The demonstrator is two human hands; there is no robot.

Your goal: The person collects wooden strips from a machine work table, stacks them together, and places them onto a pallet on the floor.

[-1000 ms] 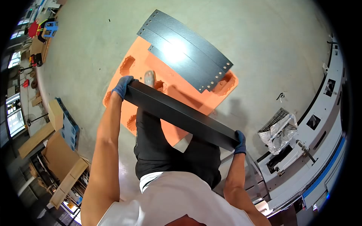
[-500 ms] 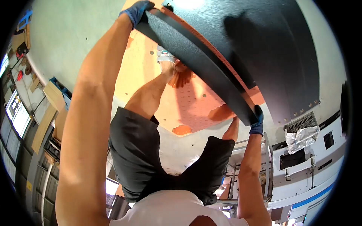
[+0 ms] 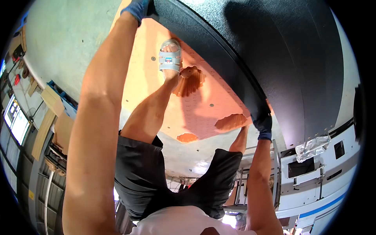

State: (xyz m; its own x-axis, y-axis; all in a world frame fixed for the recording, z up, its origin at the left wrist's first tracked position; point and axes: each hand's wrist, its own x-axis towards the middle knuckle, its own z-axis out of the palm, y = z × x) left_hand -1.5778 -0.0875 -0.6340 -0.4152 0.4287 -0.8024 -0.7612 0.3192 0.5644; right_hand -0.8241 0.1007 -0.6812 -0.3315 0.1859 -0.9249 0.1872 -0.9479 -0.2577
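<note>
My left hand, in a blue knitted glove, grips the upper left end of a long black panel; the top of the frame cuts off part of its fingers. At the panel's lower right end, my gloved right hand is closed round the corner. The panel slants across the view, its long side against the edge of a wide black sheet. Below lies an orange perforated board with scalloped recesses. My foot in a grey sandal stands on that board, beside one recess.
A white machine stands at the lower right, with crumpled silver foil near it. A metal frame is close to my right forearm. Wooden boards and a blue container are at the left, beyond the pale floor.
The black panel has turned and come against the wide sheet, covering the orange strip seen between them. Both hands keep their grip. The sandaled foot appears lower and more fully in view.
</note>
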